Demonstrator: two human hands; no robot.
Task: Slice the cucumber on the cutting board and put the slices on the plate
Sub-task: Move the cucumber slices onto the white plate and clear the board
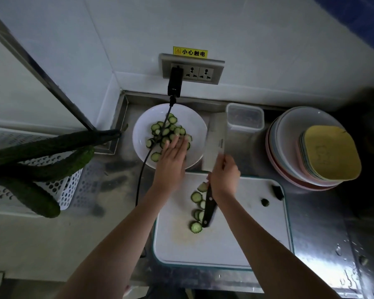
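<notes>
White plate (194, 124) under the flat, open left hand (172, 157), slices (166, 131) sliding off; right hand (224, 175) grips the cleaver (215, 143). More slices wait below its wrist on the cutting board (246, 223) — sweep gently.

Yellow warning sticker (190, 52) above wall socket (192, 69) reads "小心触电" w/ triangle sign.
</notes>
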